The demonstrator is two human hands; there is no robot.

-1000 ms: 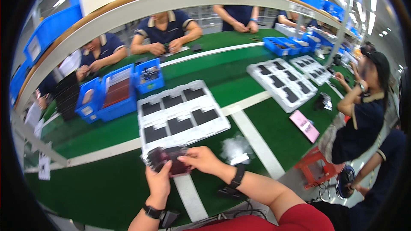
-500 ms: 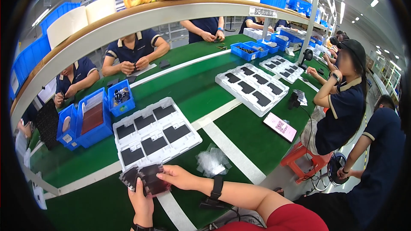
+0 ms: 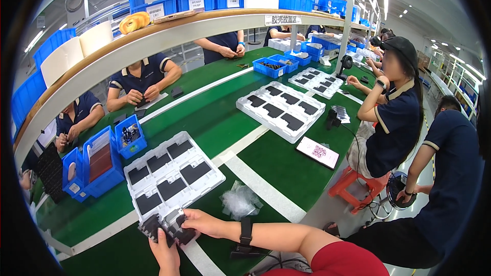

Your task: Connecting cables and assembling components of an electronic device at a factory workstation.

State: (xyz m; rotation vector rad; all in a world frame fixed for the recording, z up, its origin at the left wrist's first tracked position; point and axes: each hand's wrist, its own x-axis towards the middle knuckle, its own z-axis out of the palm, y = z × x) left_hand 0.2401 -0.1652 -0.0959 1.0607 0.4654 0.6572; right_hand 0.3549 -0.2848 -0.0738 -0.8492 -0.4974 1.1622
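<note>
Just in front of the near tray, my two hands hold dark, flat notched parts (image 3: 176, 221) close together, side by side. Whether they are joined cannot be made out. My left hand (image 3: 164, 256) grips from below, its thumb pressed on the left part. From the right, my right hand (image 3: 202, 223) pinches the other part, with a black strap round that wrist. The white moulded tray (image 3: 207, 185) beyond holds several black notched pieces (image 3: 171, 189) in its pockets. A pile of clear plastic film pieces (image 3: 240, 201) lies right of the tray.
Blue bins (image 3: 105, 166) stand left of the tray. Farther right are a second white tray (image 3: 245, 105), a phone (image 3: 317, 152) and a small black fan (image 3: 346, 62). A shelf rail (image 3: 215, 19) arches across the far side. A co-worker sits at right near a red stool (image 3: 358, 186).
The view has shifted, so the tray and bins sit lower and further left. My hands have tilted the dark parts, now showing more of their thickness and notched edges.
</note>
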